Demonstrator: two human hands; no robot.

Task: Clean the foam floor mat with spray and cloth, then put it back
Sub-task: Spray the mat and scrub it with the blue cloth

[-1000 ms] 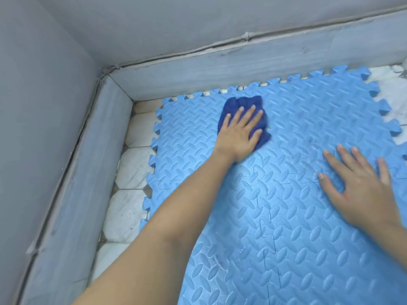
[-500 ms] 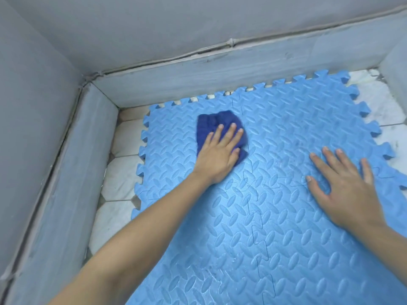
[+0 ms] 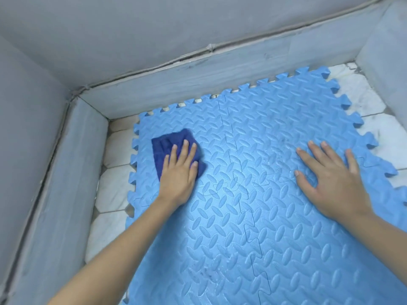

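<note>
A light blue foam mat point(image 3: 253, 216) of interlocking tiles with toothed edges covers most of the floor. On its far left part lies a dark blue cloth point(image 3: 165, 146). My left hand point(image 3: 179, 172) presses flat on the cloth, fingers spread over it. My right hand point(image 3: 332, 179) rests palm down on the mat's right side, fingers apart, holding nothing. Faint damp streaks show near the mat's middle and lower part. No spray bottle is in view.
White marble floor tiles point(image 3: 112, 186) show in a strip left of the mat and at the far right point(image 3: 374, 119). Grey skirting and walls point(image 3: 176, 84) close in the left and far sides, with another grey wall point(image 3: 387, 67) at the right.
My left hand has slid the cloth leftward and nearer across the mat, from the far middle toward the left edge. My right hand has stayed planted on the mat.
</note>
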